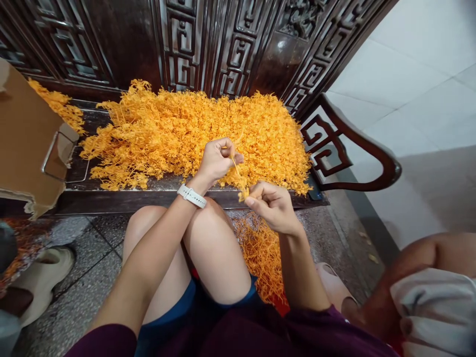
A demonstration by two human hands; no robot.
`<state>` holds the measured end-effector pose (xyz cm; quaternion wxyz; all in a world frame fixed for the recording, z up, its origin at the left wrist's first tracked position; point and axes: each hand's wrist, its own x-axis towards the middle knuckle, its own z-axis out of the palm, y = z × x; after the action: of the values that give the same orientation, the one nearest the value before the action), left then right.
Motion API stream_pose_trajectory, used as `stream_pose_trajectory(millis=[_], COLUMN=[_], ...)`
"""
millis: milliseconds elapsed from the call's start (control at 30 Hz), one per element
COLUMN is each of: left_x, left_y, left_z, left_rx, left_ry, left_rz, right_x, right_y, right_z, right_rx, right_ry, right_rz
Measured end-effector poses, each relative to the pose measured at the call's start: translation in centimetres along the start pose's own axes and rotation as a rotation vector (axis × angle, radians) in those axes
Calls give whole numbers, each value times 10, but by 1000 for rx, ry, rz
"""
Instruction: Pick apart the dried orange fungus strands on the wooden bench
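Head view: the left hand [219, 158] pinches the upper end of a thin yellow sprig [242, 185], and the right hand [273, 204] grips its clumped lower end. The sprig slants between them, before the yellow-orange heap [178, 129] piled on the dark desk [107, 201].

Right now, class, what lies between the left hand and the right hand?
In the head view, a thin orange piece spans between left hand and right hand.
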<state>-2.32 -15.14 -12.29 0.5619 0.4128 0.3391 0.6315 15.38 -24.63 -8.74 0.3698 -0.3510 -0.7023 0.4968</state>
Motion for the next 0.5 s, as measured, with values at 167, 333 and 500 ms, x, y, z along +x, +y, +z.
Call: stream_pose_trajectory(millis=[167,333,500], left_x=[7,12,11], left_y=[-6,-6,7], left_z=[-5,-17,-34], left_rx=[42,112,260], left_ry=[18,29,-184], left_rz=[53,118,-18], right_x=[-7,-1,15], right_y=[-1,9,8], right_z=[-1,-2,-13], right_rx=[107,413,553], right_ry=[-181,48,430], right_rz=[22,75,103])
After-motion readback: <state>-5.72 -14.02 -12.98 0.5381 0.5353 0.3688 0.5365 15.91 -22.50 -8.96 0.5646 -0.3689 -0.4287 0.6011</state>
